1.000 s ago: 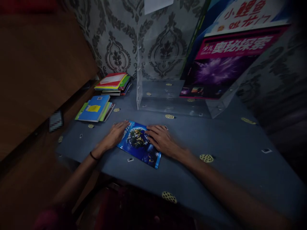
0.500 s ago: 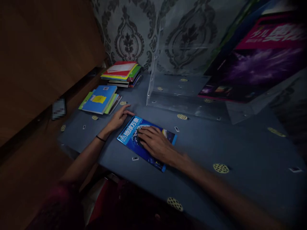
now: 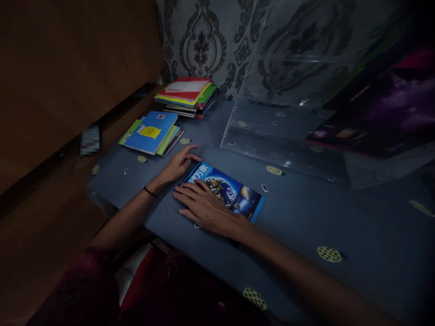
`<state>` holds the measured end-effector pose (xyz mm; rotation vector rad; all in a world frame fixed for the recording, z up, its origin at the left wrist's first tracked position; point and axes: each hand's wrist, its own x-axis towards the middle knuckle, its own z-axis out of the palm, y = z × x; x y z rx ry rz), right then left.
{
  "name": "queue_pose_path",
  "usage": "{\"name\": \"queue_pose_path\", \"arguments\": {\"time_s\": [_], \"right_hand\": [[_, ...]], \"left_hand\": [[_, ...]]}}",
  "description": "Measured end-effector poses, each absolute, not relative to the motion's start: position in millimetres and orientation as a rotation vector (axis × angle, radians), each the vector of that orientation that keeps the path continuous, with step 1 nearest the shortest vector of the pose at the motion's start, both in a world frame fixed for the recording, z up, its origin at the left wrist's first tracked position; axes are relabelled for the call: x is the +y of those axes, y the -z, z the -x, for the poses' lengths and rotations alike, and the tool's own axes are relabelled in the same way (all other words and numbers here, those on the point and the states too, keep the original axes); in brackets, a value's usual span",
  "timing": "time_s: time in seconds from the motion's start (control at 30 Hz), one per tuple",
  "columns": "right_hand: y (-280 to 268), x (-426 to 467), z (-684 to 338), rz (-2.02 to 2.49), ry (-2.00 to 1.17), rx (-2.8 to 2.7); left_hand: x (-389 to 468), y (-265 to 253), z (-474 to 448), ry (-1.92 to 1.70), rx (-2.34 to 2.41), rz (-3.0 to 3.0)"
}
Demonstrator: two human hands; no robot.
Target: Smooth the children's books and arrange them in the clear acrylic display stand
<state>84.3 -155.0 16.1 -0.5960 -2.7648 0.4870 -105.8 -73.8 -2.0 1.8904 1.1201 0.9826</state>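
Observation:
A blue magazine (image 3: 226, 188) with an earth picture and white Chinese letters lies flat on the table (image 3: 299, 213). My right hand (image 3: 204, 206) rests across its near-left edge, palm down with the fingers stretched out, hiding part of the cover. By the magazine's upper left corner, my left hand (image 3: 176, 166) is on the tabletop with its fingers apart. I cannot tell whether its fingertips touch the magazine. A dark band circles the left wrist.
On the left sit a short stack of books topped by a blue one (image 3: 151, 131) and a taller pile with a red cover (image 3: 186, 90). At the back right stands a clear acrylic rack (image 3: 234, 113), holding a dark purple magazine (image 3: 390, 108).
My right hand has slid from the middle of the cover toward its near-left edge, uncovering the earth picture. My left hand stays by the corner. The view has shifted slightly.

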Motion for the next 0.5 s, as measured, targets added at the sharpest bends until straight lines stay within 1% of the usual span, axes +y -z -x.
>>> {"name": "queue_pose_path", "arguments": {"time_s": [0.27, 0.5], "right_hand": [[-17, -144, -89, 0.844, -0.349, -2.695], [-17, -126, -95, 1.025, -0.29, -2.648]], "left_hand": [[-75, 1, 105, -0.954, 1.162, -1.877], [-74, 4, 107, -0.973, 1.136, -1.861]]}}
